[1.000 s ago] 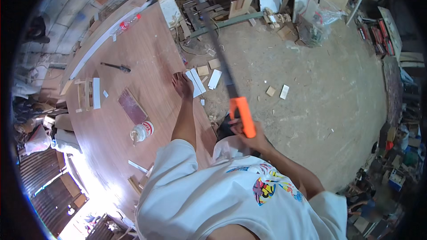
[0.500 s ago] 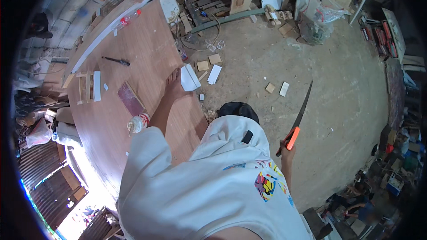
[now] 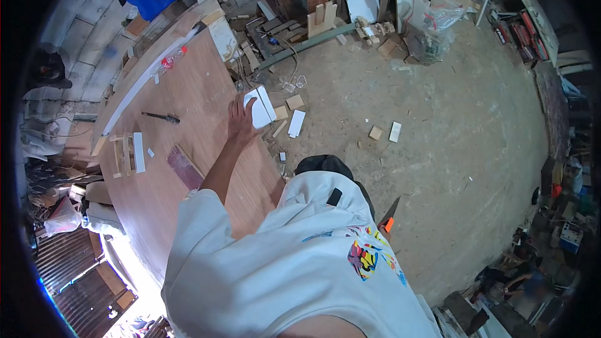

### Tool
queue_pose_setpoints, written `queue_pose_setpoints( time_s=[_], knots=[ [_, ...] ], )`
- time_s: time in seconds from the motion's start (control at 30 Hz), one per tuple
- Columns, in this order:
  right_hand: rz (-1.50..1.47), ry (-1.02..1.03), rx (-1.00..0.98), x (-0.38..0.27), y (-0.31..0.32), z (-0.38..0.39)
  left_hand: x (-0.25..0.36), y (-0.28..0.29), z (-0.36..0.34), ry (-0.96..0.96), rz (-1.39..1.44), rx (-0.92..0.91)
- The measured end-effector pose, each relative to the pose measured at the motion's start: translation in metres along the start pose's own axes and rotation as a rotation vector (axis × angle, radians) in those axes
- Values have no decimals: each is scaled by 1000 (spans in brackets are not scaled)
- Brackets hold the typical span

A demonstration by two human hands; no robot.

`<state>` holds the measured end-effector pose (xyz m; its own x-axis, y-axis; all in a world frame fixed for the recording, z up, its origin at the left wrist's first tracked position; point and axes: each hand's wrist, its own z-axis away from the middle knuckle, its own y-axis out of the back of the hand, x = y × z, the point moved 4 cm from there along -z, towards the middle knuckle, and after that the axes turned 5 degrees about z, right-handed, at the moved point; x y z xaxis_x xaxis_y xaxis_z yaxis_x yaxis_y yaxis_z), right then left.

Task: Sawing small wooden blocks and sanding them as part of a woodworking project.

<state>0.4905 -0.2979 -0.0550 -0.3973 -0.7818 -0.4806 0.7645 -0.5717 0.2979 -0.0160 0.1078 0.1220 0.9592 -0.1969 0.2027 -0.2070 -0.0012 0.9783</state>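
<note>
Head View: Working Positions

Touches the white board [image 3: 262,109] with the left grip [image 3: 240,124], spread wide, at the right edge of the brown surface [image 3: 203,91]. Holds the saw [image 3: 389,211] on the right, above the floor [image 3: 451,150], with the right grip [image 3: 385,233] closed around the orange handle [image 3: 389,224] and mostly hidden by the shirt [image 3: 269,263].

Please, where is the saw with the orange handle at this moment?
In the head view, the saw is in the lower half, right of centre, just right of the white shirt, against the concrete floor.
</note>
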Motion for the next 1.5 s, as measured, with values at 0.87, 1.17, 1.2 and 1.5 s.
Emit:
queue_pose_setpoints(
  time_s=[0.87, 1.17, 1.2, 1.5],
  knots=[
    [370, 112, -76, -56, -18, 33, -5, 9, -41, 22, 172, -56],
    [508, 108, -35, -60, -19, 45, 8, 12, -30, -81, 352, 120],
    [520, 106, -31, -60, -18, 47, 11, 14, -30, -124, 418, 142],
    [610, 194, -18, -64, -16, 43, 29, 23, -24, -61, 649, 71]
  ],
)
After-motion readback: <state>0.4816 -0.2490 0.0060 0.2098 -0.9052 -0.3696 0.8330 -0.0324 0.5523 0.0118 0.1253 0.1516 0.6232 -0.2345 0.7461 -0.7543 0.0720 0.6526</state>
